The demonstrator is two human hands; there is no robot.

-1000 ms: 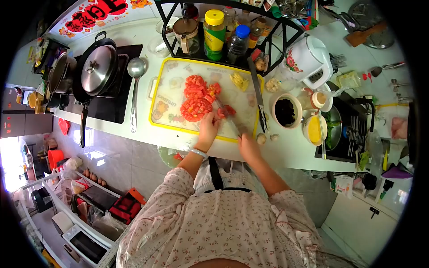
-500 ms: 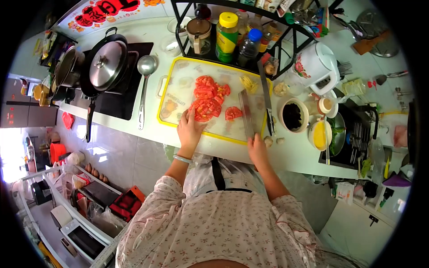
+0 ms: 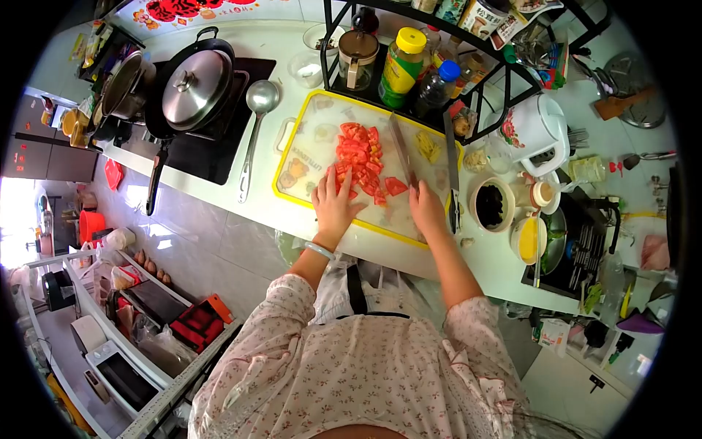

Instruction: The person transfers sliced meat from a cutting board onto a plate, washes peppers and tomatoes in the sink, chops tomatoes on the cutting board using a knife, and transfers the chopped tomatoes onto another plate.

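Chopped tomato (image 3: 358,150) is heaped on the yellow-rimmed cutting board (image 3: 311,146). My left hand (image 3: 334,205) lies at the near left edge of the heap, fingers spread and fingertips touching the pieces. My right hand (image 3: 425,206) is closed round the handle of a knife (image 3: 401,148), whose blade points away from me, right of the heap. A separate tomato piece (image 3: 395,186) lies just left of the blade. Yellowish slices (image 3: 428,146) sit at the board's right side. A second knife (image 3: 452,164) rests along the board's right edge, touched by neither hand.
A ladle (image 3: 257,132) and a lidded pan (image 3: 196,89) on the stove stand to the left. Behind the board is a black rack (image 3: 486,110) with jars. On the right are a bowl of dark food (image 3: 491,205), a bowl of yellow food (image 3: 528,240) and a white kettle (image 3: 537,132).
The knife in my right hand has tilted and moved beside the tomato. My left hand has shifted onto the heap's near edge, and the heap looks longer and narrower. The view has shifted.
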